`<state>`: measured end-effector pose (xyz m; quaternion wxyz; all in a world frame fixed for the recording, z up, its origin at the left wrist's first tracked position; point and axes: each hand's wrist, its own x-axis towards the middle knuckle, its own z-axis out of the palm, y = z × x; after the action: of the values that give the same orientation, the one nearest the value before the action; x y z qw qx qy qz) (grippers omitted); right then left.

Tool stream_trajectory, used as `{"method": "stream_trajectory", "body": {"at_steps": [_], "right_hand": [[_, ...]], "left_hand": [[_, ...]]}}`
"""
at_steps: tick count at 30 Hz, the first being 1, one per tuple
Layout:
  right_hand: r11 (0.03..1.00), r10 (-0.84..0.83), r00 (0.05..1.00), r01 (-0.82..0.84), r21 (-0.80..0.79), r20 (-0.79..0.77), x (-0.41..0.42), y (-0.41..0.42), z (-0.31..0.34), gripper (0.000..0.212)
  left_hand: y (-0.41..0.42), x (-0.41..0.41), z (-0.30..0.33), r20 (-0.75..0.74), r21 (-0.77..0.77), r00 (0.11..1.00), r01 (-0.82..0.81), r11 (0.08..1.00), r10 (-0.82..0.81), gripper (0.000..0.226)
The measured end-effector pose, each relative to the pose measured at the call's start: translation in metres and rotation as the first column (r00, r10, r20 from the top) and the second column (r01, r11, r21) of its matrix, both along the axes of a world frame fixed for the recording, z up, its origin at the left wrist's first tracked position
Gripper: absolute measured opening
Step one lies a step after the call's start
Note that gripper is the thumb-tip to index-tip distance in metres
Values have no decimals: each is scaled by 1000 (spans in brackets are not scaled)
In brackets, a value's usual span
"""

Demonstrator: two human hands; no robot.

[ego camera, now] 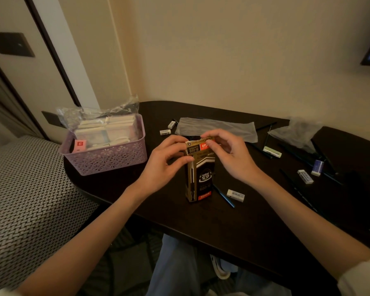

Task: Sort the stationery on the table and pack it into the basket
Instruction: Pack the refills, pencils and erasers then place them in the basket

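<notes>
Both hands are on the pen box (200, 174), standing upright on the dark table (233, 221) at centre: the left hand (165, 165) pinches its upper side, the right hand (229, 152) pinches the top flap. The purple basket (107, 159) sits left, already holding packets. Erasers (235, 195) and pencils (223, 196) lie scattered to the right.

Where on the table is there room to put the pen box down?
Bare dark table lies between the purple lattice basket and the black-and-gold pen box, and along the near edge. The right side is crowded with white erasers and dark pencils.
</notes>
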<state>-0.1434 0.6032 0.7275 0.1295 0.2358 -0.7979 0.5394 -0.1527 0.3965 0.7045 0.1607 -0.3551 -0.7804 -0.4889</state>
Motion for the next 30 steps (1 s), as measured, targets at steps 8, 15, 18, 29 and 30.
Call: {"method": "stream_trajectory", "body": {"at_steps": [8, 15, 18, 29, 30], "right_hand": [[1000, 7, 1000, -7, -5, 11, 3, 1, 0, 21], [996, 71, 996, -73, 58, 48, 0, 9, 9, 22], [991, 64, 997, -67, 114, 34, -3, 13, 13, 23], [972, 48, 998, -39, 231, -32, 16, 23, 11, 40], [972, 66, 997, -56, 228, -36, 16, 25, 11, 40]], "left_hand": [[0, 4, 0, -44, 5, 998, -39, 999, 40, 22], [7, 18, 0, -43, 45, 998, -32, 998, 34, 31], [10, 20, 1, -9, 77, 1000, 21, 997, -20, 37], [29, 14, -8, 360, 150, 924, 80, 985, -130, 74], [32, 13, -8, 396, 149, 904, 107, 983, -158, 72]]}}
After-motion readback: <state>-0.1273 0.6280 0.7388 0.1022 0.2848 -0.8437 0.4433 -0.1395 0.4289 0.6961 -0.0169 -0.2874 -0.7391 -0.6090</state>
